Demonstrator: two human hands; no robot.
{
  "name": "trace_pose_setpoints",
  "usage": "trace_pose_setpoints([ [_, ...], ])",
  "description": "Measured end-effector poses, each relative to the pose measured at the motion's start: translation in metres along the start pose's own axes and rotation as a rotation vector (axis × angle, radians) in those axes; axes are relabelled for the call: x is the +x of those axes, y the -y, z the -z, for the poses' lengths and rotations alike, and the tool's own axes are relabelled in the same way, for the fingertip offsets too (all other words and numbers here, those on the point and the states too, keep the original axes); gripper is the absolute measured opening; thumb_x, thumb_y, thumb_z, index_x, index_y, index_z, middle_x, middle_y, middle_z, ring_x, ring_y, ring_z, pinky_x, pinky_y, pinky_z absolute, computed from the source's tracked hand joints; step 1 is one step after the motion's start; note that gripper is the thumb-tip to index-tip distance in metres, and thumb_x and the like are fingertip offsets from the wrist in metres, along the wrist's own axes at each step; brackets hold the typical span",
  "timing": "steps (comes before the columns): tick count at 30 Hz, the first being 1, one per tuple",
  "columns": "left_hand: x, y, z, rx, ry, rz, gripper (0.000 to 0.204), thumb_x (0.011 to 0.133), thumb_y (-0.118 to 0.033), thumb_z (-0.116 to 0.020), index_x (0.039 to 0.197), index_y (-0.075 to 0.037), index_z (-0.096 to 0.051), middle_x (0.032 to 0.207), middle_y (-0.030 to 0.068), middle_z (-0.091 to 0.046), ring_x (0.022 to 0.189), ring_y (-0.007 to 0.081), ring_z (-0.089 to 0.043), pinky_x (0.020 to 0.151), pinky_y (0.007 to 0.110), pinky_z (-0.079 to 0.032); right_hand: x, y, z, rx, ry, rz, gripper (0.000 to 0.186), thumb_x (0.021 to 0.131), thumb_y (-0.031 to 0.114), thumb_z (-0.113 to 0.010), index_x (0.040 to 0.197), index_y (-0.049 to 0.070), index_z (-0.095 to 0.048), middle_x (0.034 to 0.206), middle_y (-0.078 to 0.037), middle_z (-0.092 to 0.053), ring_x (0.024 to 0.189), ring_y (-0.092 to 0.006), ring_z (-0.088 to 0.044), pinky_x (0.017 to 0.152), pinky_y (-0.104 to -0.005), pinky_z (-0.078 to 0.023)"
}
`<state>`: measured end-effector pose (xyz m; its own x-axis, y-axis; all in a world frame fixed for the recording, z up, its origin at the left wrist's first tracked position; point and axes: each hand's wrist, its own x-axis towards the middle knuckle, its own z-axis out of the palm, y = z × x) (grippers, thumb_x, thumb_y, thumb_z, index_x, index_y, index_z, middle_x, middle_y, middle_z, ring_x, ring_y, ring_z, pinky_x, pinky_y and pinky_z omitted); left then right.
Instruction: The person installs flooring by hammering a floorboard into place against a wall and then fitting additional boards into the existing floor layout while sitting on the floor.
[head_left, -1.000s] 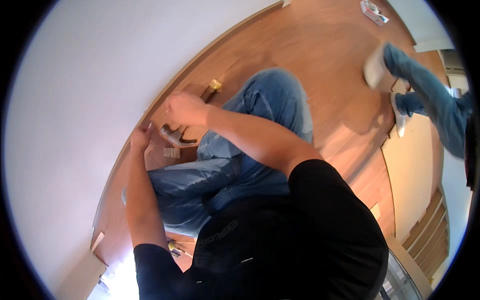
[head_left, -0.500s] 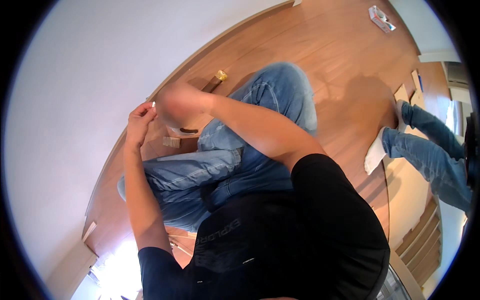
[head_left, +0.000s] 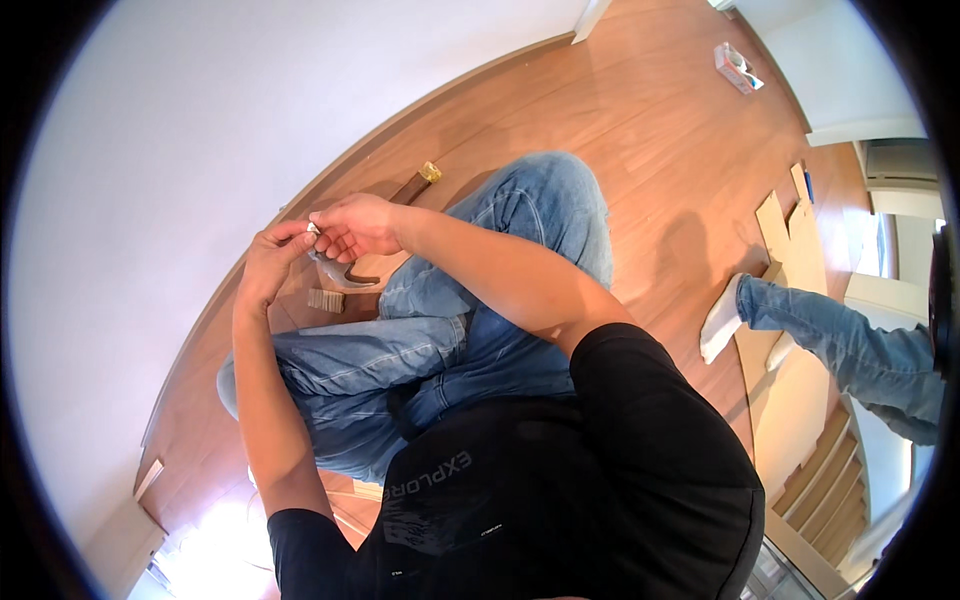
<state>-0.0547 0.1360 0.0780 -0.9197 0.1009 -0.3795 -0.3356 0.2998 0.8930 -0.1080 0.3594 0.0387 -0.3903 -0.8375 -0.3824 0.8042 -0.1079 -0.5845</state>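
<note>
In front of my crossed legs, near the wall, my two hands meet at the fingertips. My left hand (head_left: 268, 262) pinches a small white piece (head_left: 313, 228), too small to name. My right hand (head_left: 362, 226) reaches in from the other side with thumb and forefinger closed at the same piece, its other fingers loosely curled. Just below the hands a pale, see-through curved thing (head_left: 340, 274) is partly hidden, with a dark brown curved part at its end. A ribbed light-coloured block (head_left: 325, 300) lies on the floor under my left wrist.
Behind my right wrist lies a brown bar with a yellow end (head_left: 418, 184). The wall's baseboard (head_left: 400, 110) curves close beyond my hands. A white and red box (head_left: 737, 68) stands far off. To the right, another person's legs (head_left: 800, 310) are beside flat cardboard (head_left: 790, 370) and stairs.
My right hand, blurred before, is now still and sharp, its fingertips at the small white piece. The view has shifted slightly. The other person's legs have changed position, one foot now over the cardboard.
</note>
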Motion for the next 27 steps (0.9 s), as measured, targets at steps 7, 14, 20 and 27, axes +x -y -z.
trace_pose_setpoints([
  [7, 0.001, -0.006, -0.004, -0.017, 0.011, -0.025, 0.022, 0.095, -0.01, -0.076, 0.115, -0.001, -0.077, 0.101, 0.0051, -0.077, 0.093, 0.0115, -0.067, 0.088, 0.028, -0.053, -0.003, 0.0, 0.003, -0.023, 0.024, -0.028, 0.03, 0.107, 0.034, -0.061, 0.107, 0.005, -0.068, 0.09, -0.005, -0.069, 0.079, -0.0142, -0.065, 0.07, -0.0299, -0.055],
  [14, -0.001, -0.01, -0.005, 0.081, -0.021, -0.035, 0.028, 0.095, -0.011, -0.075, 0.121, 0.0, -0.075, 0.101, 0.0044, -0.076, 0.095, 0.0108, -0.066, 0.088, 0.027, -0.052, 0.001, -0.002, 0.007, -0.032, 0.03, -0.01, 0.027, 0.106, 0.032, -0.064, 0.106, 0.005, -0.067, 0.09, -0.004, -0.066, 0.076, -0.015, -0.063, 0.067, -0.0304, -0.054],
  [20, 0.001, -0.009, -0.006, 0.087, -0.102, -0.027, 0.036, 0.1, -0.019, -0.072, 0.132, -0.001, -0.069, 0.099, 0.0018, -0.071, 0.089, 0.0085, -0.063, 0.084, 0.025, -0.051, 0.007, -0.005, 0.014, 0.08, -0.087, 0.072, 0.024, 0.102, 0.029, -0.069, 0.103, 0.005, -0.065, 0.084, -0.003, -0.064, 0.072, -0.013, -0.061, 0.063, -0.0291, -0.052],
  [27, 0.008, -0.005, -0.013, -0.118, -0.125, 0.027, 0.035, 0.105, -0.028, -0.065, 0.129, -0.002, -0.068, 0.096, 0.0004, -0.069, 0.079, 0.0078, -0.059, 0.074, 0.024, -0.049, 0.013, -0.01, 0.006, -0.206, -0.459, 0.324, 0.027, 0.1, 0.029, -0.072, 0.1, 0.002, -0.067, 0.081, -0.003, -0.066, 0.066, -0.0113, -0.062, 0.057, -0.0273, -0.05],
])
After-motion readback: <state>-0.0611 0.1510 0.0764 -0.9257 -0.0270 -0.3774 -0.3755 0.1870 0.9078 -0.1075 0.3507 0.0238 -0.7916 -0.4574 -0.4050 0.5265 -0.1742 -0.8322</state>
